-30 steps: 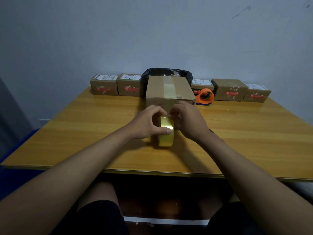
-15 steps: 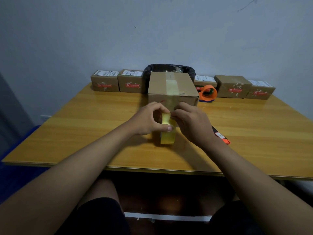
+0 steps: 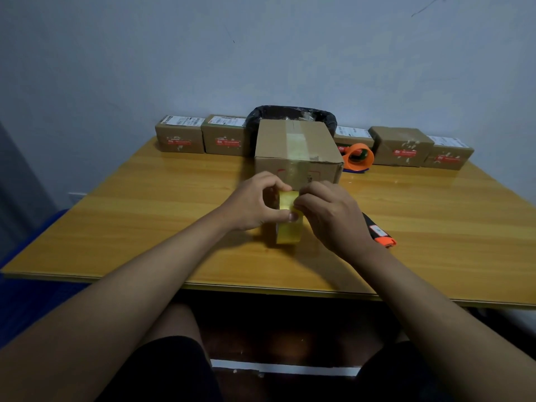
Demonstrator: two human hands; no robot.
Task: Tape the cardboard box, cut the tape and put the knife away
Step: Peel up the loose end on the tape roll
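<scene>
While the tape roll point(image 3: 288, 227) stands on edge on the table point(image 3: 145, 204) just before the cardboard box point(image 3: 295, 152), left hand point(image 3: 255, 203) pinches it, thumb on the rim. Right hand point(image 3: 330, 213) fingertips grasp the roll's top edge. Knife point(image 3: 380, 232) lies beside the right wrist, partly hidden. Orange dispenser point(image 3: 358, 156) sits right of the box.

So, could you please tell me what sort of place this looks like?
Probably a small parcel-packing station: a row of small labelled brown cardboard parcels lines the back of a yellow wooden table, an orange tape dispenser sits nearby, and both hands work a yellow tape roll beside a large cardboard box.
</scene>
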